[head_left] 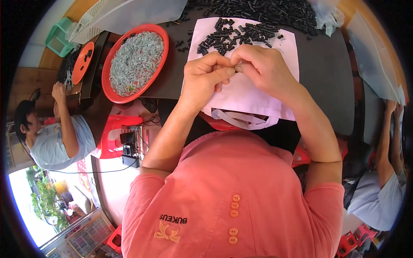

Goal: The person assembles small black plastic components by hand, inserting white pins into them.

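Dark table (327,73), red basin (106,79), black parts (222,41)

daylight blows out the opening (21,202) lower l; my fingers (222,76) are lit bright & mostly sharp, w/ dark shade under my table (325,79). fisheye bends edges, corners go blk, rim soft.

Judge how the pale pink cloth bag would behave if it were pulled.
The cloth bag is probably floppy: its strap curves loosely past the table edge. The black pieces heaped on it would likely ride along, though some might spill, since they lie loose.
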Tool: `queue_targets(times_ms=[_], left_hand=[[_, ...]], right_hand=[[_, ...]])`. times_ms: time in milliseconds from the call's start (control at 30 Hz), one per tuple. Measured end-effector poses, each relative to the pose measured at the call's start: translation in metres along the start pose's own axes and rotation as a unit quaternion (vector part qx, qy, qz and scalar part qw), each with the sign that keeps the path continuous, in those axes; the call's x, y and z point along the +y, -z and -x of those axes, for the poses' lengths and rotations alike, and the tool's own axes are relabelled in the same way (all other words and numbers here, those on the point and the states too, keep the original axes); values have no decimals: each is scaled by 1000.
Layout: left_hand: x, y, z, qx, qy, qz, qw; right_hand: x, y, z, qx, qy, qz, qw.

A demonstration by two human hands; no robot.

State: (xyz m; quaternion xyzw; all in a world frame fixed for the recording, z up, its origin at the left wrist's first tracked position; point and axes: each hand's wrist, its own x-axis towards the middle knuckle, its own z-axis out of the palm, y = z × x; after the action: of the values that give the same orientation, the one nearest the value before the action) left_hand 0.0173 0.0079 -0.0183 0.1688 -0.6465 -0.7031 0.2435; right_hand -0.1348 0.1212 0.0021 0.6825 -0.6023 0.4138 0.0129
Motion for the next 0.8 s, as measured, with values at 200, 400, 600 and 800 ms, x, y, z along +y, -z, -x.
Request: queue_targets(times_ms=[200, 400, 600, 800], left_hand=[[0, 0, -1, -1, 12, 25, 1000], [1, 2, 0, 6, 13, 41, 999], [1, 4, 0, 10, 8, 50, 999], [1, 4, 0, 28, 3, 106, 994]], right_hand=[[1, 2, 1, 7, -67, -54, 996], [5, 3, 2, -8, -99, -62, 993], [8, 6, 1, 0, -97, -55, 994], [5, 7, 1, -2, -112, -72, 991]])
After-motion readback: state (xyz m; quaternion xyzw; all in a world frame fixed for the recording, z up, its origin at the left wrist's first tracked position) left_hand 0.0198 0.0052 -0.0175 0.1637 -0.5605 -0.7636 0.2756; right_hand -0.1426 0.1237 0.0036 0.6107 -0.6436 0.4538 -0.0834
